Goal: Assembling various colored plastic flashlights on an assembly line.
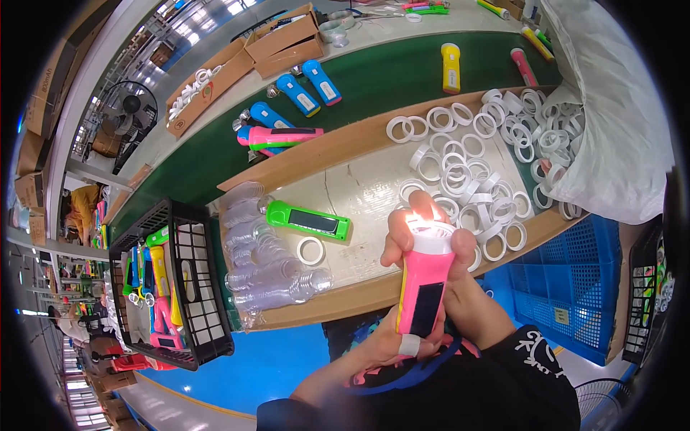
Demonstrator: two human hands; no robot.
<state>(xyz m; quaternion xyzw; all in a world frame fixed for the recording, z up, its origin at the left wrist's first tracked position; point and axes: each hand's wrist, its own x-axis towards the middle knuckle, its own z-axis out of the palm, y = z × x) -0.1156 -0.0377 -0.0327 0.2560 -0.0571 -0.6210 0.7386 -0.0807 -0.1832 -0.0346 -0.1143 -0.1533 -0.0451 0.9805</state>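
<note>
A pink flashlight (419, 287) with a yellow side strip and a dark panel stands upright before me, its lamp glowing. A white ring (431, 241) sits around its head. My right hand (466, 251) is closed around that head from behind, thumb on one side and fingertips on the other. Lower down, my left hand (392, 336) grips the handle end; one finger wears white tape. On the bench to the left lies a green flashlight (309, 219), its head beside stacked clear lens discs (262, 269). One loose white ring (310, 250) rests near it.
White rings (460, 176) pile up at the right inside a cardboard border (345, 147). Blue flashlights (297, 95) lie beyond it on the green belt (374, 68). A black crate (208, 287) of flashlights stands left, a blue crate (568, 287) right, below a white bag (611, 108).
</note>
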